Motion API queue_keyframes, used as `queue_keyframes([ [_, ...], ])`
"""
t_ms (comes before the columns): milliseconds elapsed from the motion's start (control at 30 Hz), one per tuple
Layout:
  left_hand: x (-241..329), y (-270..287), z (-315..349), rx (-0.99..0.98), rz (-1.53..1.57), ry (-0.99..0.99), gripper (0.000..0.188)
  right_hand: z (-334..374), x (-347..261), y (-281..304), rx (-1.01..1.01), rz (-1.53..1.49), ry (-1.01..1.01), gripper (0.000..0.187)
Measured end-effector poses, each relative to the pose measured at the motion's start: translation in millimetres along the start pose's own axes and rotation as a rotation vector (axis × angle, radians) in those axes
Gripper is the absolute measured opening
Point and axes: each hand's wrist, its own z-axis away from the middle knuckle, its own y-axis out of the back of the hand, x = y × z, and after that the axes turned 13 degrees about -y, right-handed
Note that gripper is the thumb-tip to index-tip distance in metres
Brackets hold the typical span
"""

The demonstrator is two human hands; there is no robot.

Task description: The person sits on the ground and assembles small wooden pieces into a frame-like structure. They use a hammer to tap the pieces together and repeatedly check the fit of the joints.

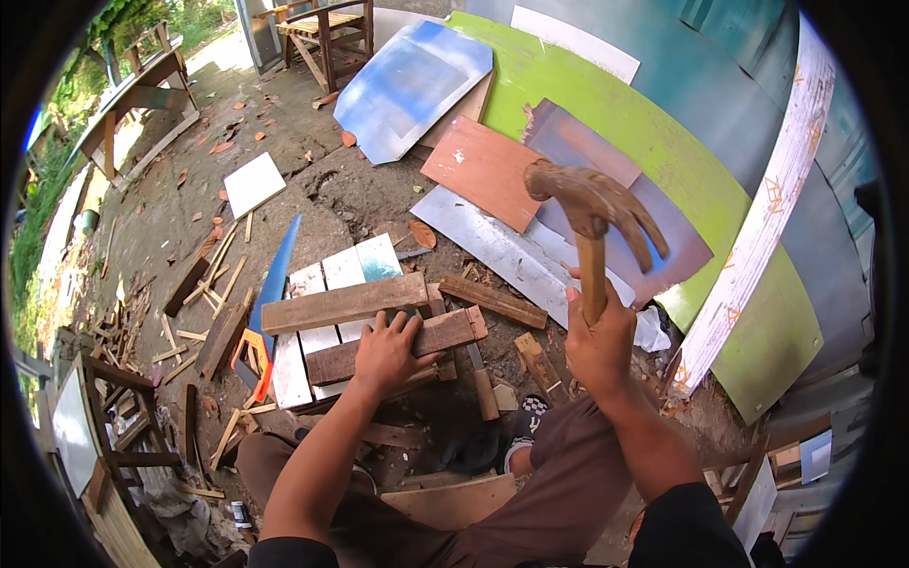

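My right hand (pixel 603 343) is closed around the handle of a claw hammer (pixel 595 204), raised above the work with its rusty claw to the right. My left hand (pixel 386 350) grips a short brown wooden block (pixel 453 331) from above, its fingers curled over the far edge. Just beyond lies a second wooden block (pixel 346 303), roughly parallel to the first. Both blocks rest over a low white slatted surface (pixel 292 369). Left of the slats, a handsaw (pixel 282 275) with a blue blade and orange handle leans upward. A wooden-handled tool (pixel 486 394) is nearer my feet.
Scrap sticks (pixel 222 275) litter the ground at left. Painted panels, among them a blue one (pixel 407 85), a reddish-brown one (pixel 488 170) and a large green sheet (pixel 606 104), lie at the far right. A long white plank (pixel 762 218) leans there. A wooden chair (pixel 331 33) stands far back.
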Motion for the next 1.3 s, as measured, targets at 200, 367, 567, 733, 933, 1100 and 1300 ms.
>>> queue_keyframes([
  [200, -2.3, -2.3, 0.4, -0.024, 0.002, -0.004, 0.072, 31.5, 73.2, -36.8, -0.525, 0.755, -0.17, 0.028],
  [367, 2.5, 0.5, -5.7, 0.016, 0.01, 0.012, 0.072, 37.2, 100.2, -50.6, -0.273, 0.231, -0.198, 0.018],
  [567, 6.4, -5.0, -4.1, 0.038, 0.025, 0.004, 0.075, 26.4, 59.8, -34.4, -0.459, -0.44, -0.742, 0.025],
  [733, 7.7, 2.9, -3.1, 0.08, 0.097, 0.016, 0.078, 15.0, 38.9, -22.6, -0.494, -0.649, -0.952, 0.057],
  [933, 27.7, 35.2, -4.5, 0.145, 0.356, 0.11, 0.075, 33.2, 31.1, -14.3, -0.463, -0.6, -0.894, 0.113],
  [1100, 26.8, 44.7, -4.9, 0.242, 0.822, 0.222, 0.069, 46.7, 28.9, 1.0, -0.549, -0.47, -0.82, 0.107],
  [1300, 24.5, 39.0, -11.1, 0.24, 1.473, 0.424, 0.07, 58.3, 30.5, 28.4, -0.725, -0.485, -0.671, 0.1],
])
